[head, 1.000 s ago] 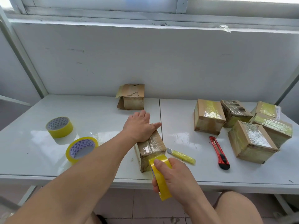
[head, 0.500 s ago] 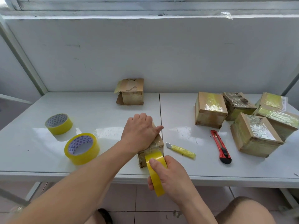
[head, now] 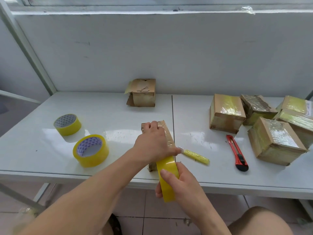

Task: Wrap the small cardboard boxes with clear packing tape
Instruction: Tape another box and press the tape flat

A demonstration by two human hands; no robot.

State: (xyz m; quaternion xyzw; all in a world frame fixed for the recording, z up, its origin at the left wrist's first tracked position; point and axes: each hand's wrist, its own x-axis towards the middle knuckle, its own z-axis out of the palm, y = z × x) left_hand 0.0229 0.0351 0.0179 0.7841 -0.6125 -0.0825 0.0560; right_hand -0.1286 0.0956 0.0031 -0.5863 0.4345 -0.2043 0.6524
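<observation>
Cardboard box [head: 166, 133] mostly under left hand [head: 153, 145].

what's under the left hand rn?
The left hand lies on a small cardboard box already partly wrapped in clear tape. The hand and the tape roll in the right hand hide most of the box's top and near end.
</observation>
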